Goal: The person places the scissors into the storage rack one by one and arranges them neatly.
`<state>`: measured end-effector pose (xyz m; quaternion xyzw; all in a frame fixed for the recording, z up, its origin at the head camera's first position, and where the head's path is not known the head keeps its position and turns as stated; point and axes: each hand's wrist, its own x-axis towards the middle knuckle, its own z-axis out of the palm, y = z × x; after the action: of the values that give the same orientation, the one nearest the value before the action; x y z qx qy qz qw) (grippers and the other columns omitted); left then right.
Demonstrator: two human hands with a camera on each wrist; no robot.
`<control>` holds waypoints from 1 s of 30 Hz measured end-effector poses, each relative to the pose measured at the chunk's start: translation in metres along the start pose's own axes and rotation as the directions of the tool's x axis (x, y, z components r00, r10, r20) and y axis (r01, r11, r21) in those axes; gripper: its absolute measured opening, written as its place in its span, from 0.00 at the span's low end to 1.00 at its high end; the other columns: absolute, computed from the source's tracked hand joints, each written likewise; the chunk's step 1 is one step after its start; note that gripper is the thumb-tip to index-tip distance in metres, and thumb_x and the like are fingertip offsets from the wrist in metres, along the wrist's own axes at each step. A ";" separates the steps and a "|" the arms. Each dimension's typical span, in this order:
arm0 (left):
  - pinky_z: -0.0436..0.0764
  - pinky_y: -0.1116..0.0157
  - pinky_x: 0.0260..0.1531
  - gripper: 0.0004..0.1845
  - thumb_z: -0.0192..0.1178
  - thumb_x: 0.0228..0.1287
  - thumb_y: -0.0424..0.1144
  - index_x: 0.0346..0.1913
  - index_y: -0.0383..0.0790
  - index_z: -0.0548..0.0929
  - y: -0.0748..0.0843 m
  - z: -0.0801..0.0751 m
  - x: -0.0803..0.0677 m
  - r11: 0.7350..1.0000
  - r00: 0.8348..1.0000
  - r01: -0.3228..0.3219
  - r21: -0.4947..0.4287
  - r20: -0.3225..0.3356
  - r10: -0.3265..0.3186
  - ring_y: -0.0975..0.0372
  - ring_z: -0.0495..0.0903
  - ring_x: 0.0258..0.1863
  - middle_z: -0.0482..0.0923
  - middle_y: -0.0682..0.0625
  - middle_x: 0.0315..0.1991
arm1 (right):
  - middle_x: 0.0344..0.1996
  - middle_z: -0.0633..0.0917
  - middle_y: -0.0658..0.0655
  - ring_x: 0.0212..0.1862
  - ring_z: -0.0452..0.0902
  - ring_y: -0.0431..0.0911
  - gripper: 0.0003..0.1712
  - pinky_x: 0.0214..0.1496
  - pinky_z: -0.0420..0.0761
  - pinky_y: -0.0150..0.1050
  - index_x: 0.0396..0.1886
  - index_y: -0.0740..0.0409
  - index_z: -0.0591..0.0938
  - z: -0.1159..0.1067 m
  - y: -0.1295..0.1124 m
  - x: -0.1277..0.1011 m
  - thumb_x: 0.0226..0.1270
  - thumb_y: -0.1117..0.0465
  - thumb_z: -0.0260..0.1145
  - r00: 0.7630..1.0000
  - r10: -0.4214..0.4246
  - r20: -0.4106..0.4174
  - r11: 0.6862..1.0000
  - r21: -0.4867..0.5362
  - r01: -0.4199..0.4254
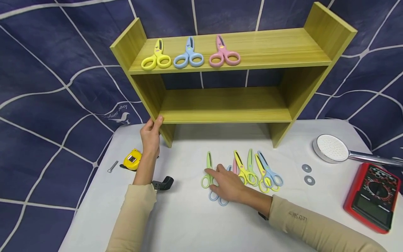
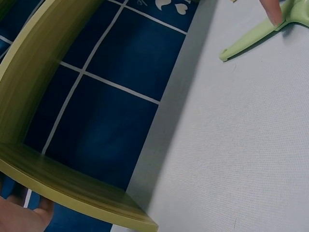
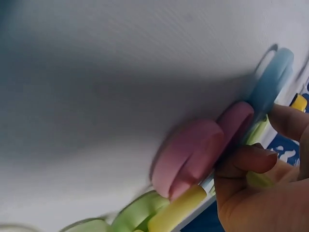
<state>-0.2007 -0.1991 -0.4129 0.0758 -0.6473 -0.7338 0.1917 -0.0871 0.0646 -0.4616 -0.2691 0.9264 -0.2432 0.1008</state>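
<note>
A wooden shelf [image 1: 226, 105] stands on a white table [image 1: 189, 224]. Its top board carries yellow scissors [image 1: 156, 57], blue scissors [image 1: 189, 56] and pink scissors [image 1: 223, 54]. My left hand [image 1: 155, 122] grips the front edge of the shelf's left side panel [image 2: 72, 186] low down. My right hand [image 1: 220, 178] lies palm down over a cluster of scissors on the table, its forefinger [image 2: 273, 12] pressing on green scissors [image 1: 207, 171]. Light blue scissors [image 1: 217, 197] lie under the palm. The right wrist view shows fingers [image 3: 251, 162] against a pink handle [image 3: 193, 154].
Right of the hand lie several more scissors: yellow [image 1: 244, 169], green [image 1: 251, 168], blue [image 1: 270, 173]. A tape measure [image 1: 132, 159], a bolt [image 1: 112, 166] and a black bracket [image 1: 163, 183] sit left. Two washers [image 1: 306, 168], a shower head [image 1: 333, 148] and a red multimeter [image 1: 373, 196] sit right.
</note>
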 end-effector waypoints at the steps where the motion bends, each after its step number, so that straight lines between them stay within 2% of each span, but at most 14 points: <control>1: 0.77 0.62 0.51 0.23 0.64 0.68 0.45 0.61 0.37 0.81 0.000 0.000 0.000 1.000 1.000 0.002 -0.002 0.000 -0.002 0.61 0.79 0.42 0.84 0.53 0.47 | 0.39 0.75 0.58 0.18 0.64 0.42 0.31 0.16 0.65 0.34 0.66 0.54 0.76 0.000 0.000 0.000 0.62 0.60 0.71 1.000 0.004 0.011 1.000 0.001 -0.004; 6: 0.77 0.62 0.50 0.22 0.64 0.68 0.45 0.60 0.38 0.81 0.000 0.001 0.000 1.000 1.000 0.001 -0.006 0.001 -0.001 0.61 0.79 0.42 0.84 0.53 0.47 | 0.40 0.77 0.63 0.17 0.64 0.43 0.29 0.15 0.65 0.36 0.65 0.52 0.77 -0.001 -0.001 0.003 0.63 0.63 0.66 0.997 -0.001 0.073 1.000 0.007 0.000; 12: 0.76 0.60 0.53 0.22 0.63 0.69 0.45 0.61 0.38 0.81 0.000 -0.001 0.000 1.000 1.000 0.006 -0.002 0.006 -0.006 0.61 0.79 0.44 0.83 0.52 0.49 | 0.41 0.81 0.61 0.30 0.71 0.44 0.27 0.20 0.68 0.37 0.61 0.51 0.80 -0.002 0.001 0.006 0.59 0.62 0.66 0.996 -0.039 0.083 0.999 -0.029 0.042; 15: 0.76 0.60 0.55 0.22 0.63 0.69 0.45 0.61 0.39 0.81 -0.001 -0.001 0.000 1.000 1.000 0.012 -0.006 0.011 -0.012 0.61 0.79 0.44 0.83 0.51 0.50 | 0.39 0.82 0.57 0.31 0.72 0.44 0.27 0.23 0.69 0.37 0.60 0.49 0.79 -0.001 0.003 0.007 0.57 0.60 0.67 0.998 -0.046 0.050 0.998 -0.033 0.047; 19: 0.76 0.59 0.55 0.22 0.63 0.69 0.45 0.61 0.39 0.81 -0.001 -0.003 0.000 1.000 1.000 0.007 -0.010 0.004 -0.007 0.61 0.79 0.44 0.83 0.51 0.51 | 0.35 0.80 0.53 0.27 0.69 0.41 0.28 0.22 0.68 0.35 0.60 0.46 0.78 0.004 0.007 0.005 0.56 0.58 0.65 0.998 -0.064 0.001 0.998 -0.030 0.064; 24: 0.77 0.60 0.53 0.22 0.64 0.69 0.45 0.60 0.38 0.81 -0.002 -0.003 0.000 1.000 1.000 0.001 -0.018 -0.009 -0.001 0.61 0.79 0.43 0.83 0.51 0.49 | 0.36 0.79 0.51 0.27 0.69 0.40 0.28 0.24 0.69 0.34 0.59 0.46 0.77 0.005 0.012 0.002 0.54 0.58 0.64 0.993 -0.091 -0.078 0.996 0.006 0.092; 27: 0.77 0.61 0.53 0.22 0.64 0.68 0.45 0.60 0.37 0.81 -0.003 -0.002 0.001 1.000 1.000 0.007 -0.016 -0.005 -0.007 0.61 0.79 0.43 0.83 0.52 0.49 | 0.37 0.80 0.49 0.30 0.71 0.40 0.28 0.28 0.72 0.34 0.58 0.46 0.78 0.000 0.013 -0.001 0.53 0.59 0.65 0.983 -0.100 -0.154 0.993 0.050 0.109; 30: 0.77 0.61 0.53 0.22 0.63 0.69 0.45 0.61 0.38 0.81 -0.003 -0.001 0.000 1.000 1.000 0.004 -0.008 0.003 -0.004 0.61 0.79 0.44 0.83 0.51 0.49 | 0.38 0.80 0.48 0.32 0.72 0.38 0.28 0.35 0.73 0.37 0.58 0.45 0.78 -0.011 0.009 -0.004 0.53 0.61 0.65 0.959 -0.138 -0.247 0.985 0.066 0.159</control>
<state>-0.2011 -0.2003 -0.4157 0.0753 -0.6445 -0.7369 0.1897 -0.0913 0.0775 -0.4568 -0.3018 0.8978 -0.3201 -0.0197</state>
